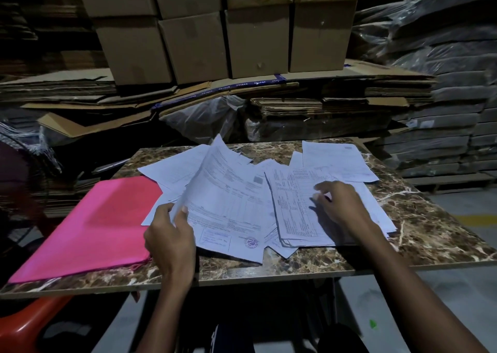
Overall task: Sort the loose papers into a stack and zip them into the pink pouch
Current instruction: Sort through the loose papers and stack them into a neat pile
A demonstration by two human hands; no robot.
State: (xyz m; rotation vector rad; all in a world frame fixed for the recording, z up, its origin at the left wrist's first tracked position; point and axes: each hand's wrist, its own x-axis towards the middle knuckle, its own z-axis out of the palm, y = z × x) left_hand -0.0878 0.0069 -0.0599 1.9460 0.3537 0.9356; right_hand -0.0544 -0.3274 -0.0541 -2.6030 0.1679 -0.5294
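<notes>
The left hand [170, 241] pinched the near edge of a printed sheet [223, 191], thumb on top and fingers curled beneath, lifting its left side so the page stood tilted, presumably to free it from the spread. The right hand [341, 204] rested on another sheet [293, 210] at about three o'clock from the first, fingers bent and tips pressing down (likely to stop the pile sliding); it gripped nothing. The loose papers [338, 161] lay fanned and overlapping across the marble-patterned table [419, 231], white, printed with tables and one stamped. The pink pouch [91, 226] lay flat at nine o'clock, its far corner touching the papers.
</notes>
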